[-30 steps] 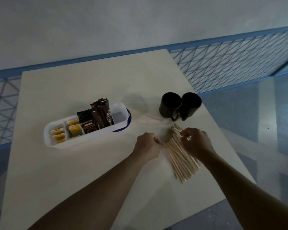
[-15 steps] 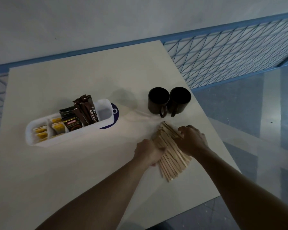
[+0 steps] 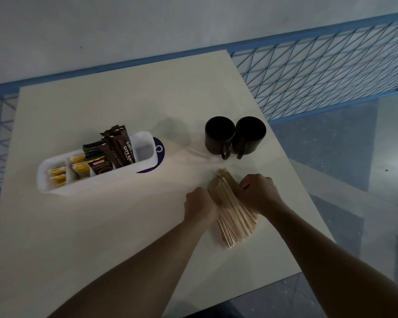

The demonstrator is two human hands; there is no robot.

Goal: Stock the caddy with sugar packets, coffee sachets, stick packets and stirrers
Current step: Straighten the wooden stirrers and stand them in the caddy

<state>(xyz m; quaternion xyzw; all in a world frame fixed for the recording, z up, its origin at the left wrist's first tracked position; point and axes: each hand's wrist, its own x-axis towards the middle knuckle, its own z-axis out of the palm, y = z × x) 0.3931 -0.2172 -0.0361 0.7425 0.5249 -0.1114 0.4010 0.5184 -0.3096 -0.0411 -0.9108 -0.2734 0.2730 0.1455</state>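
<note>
Stirrers [image 3: 230,210] right of the caddy [image 3: 83,188] are gathered between left hand [image 3: 199,206] and right hand [image 3: 260,196], fingers curled around the bundle, presumably to square it for the caddy's empty compartment [image 3: 144,149].

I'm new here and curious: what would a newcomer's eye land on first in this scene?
The left hand and right hand grip a fanned bundle of wooden stirrers between them, near the right edge of the table. To the left sits a white caddy with yellow packets and brown coffee sticks, its right-end compartment empty. Two dark mugs stand side by side behind the stirrers.
</note>
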